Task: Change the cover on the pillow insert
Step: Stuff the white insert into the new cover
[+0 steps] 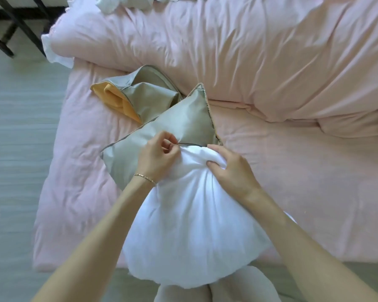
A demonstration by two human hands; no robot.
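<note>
Far end of white pillow insert hidden inside grey-green cover, near edge of pink bed; how deep, hard to tell. Left hand, fingers curled, pinching cover's opening edge. Right hand clamped on bunched insert just beside the opening. Insert soft, gathered into radiating folds; cover smooth, piped, square-cornered. Second grey cover with orange lining behind, crumpled. Rumpled pink duvet beyond; pale floor left.
</note>
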